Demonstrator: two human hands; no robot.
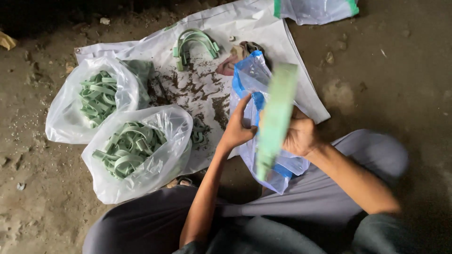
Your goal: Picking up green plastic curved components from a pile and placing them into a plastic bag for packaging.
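I sit on the ground with a clear plastic bag with blue trim in front of my lap. My left hand grips the bag's edge near its opening. My right hand holds a stack of pale green U-shaped pieces, blurred by motion, upright at the bag's mouth. Whether the stack's lower end is inside the bag I cannot tell.
Two open white plastic bags full of green pieces lie at my left. A white sheet covers the dirt floor, with loose green pieces, dark debris and a brown rag. Another clear bag lies at the top.
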